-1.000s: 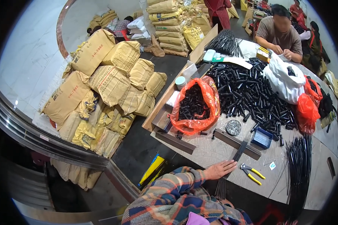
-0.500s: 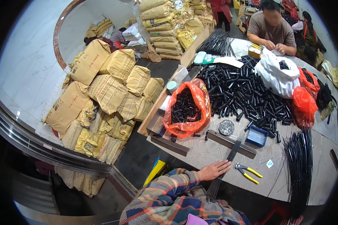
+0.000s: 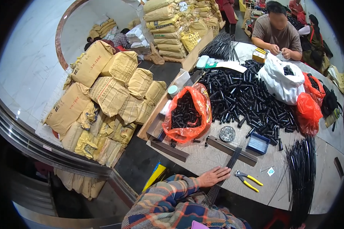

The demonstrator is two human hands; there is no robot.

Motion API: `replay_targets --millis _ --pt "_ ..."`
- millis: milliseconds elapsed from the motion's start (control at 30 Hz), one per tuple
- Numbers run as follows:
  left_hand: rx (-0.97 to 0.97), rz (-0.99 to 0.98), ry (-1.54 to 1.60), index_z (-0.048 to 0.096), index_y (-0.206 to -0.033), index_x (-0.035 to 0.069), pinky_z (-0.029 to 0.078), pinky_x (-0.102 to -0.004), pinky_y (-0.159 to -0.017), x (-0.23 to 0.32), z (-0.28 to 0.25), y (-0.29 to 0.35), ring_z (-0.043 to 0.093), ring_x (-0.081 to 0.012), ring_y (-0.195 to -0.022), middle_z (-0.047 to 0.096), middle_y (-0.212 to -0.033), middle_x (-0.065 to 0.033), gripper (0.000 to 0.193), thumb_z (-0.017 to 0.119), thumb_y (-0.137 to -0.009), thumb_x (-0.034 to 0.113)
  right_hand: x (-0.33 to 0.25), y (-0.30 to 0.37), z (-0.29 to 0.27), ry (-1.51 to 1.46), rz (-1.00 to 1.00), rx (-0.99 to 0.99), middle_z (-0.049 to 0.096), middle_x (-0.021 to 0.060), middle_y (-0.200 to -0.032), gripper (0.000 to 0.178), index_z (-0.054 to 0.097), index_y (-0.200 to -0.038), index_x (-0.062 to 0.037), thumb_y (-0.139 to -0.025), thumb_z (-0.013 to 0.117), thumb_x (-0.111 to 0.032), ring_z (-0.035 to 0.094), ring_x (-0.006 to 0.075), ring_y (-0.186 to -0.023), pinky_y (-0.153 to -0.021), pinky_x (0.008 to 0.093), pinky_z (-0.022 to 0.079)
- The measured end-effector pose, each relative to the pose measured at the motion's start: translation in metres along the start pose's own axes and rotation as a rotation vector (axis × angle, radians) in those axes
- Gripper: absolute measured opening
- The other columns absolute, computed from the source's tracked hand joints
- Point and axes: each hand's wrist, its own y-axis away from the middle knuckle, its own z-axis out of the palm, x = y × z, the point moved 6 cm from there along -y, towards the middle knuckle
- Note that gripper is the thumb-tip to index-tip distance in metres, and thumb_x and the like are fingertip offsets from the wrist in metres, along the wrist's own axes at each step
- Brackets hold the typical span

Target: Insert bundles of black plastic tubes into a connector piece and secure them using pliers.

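Head view: the left hand (image 3: 214, 176) lies flat, its grip uncurled, on thin black rods (image 3: 232, 162); the right hand is out of sight, so its grip cannot be told. The rods cross the near edge of the surface (image 3: 197, 159) and overlap a brown bar (image 3: 218, 145). They look light, springy and slick, likely to fan apart; the bundle's middle seems the best hold. Just right lie yellow-handled pliers (image 3: 253, 178); farther in, black tubes (image 3: 248, 103). Beyond the left edge, tan sacks (image 3: 110, 95) are stacked; a co-worker (image 3: 279, 34) is at the far edge.
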Motion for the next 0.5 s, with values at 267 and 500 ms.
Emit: replay_targets --millis 267,500 --pt "-0.008 -0.005 0.022 0.028 -0.137 0.011 0.021 -0.0406 -0.107 -0.003 -0.003 -0.002 0.024 -0.0240 -0.132 0.024 -0.144 -0.0081 0.055 0.039 -0.083 0.014 -0.012 -0.001 -0.018 0.125 -0.072 -0.067 0.059 0.0126 -0.101 0.026 0.057 -0.107 -0.0042 -0.082 0.056 -0.013 0.055 0.0241 -0.092 -0.083 0.0365 0.043" --pt "0.014 0.001 0.056 0.032 -0.135 0.009 0.029 -0.0381 -0.104 -0.004 -0.008 -0.011 0.030 -0.0253 -0.129 0.028 -0.142 -0.0087 0.053 0.040 -0.083 0.014 -0.013 -0.009 -0.038 0.219 -0.148 -0.103 0.059 0.0126 -0.100 0.025 0.058 -0.105 -0.0039 -0.083 0.055 -0.014 0.056 0.0246 -0.092 -0.083 0.0363 0.043"
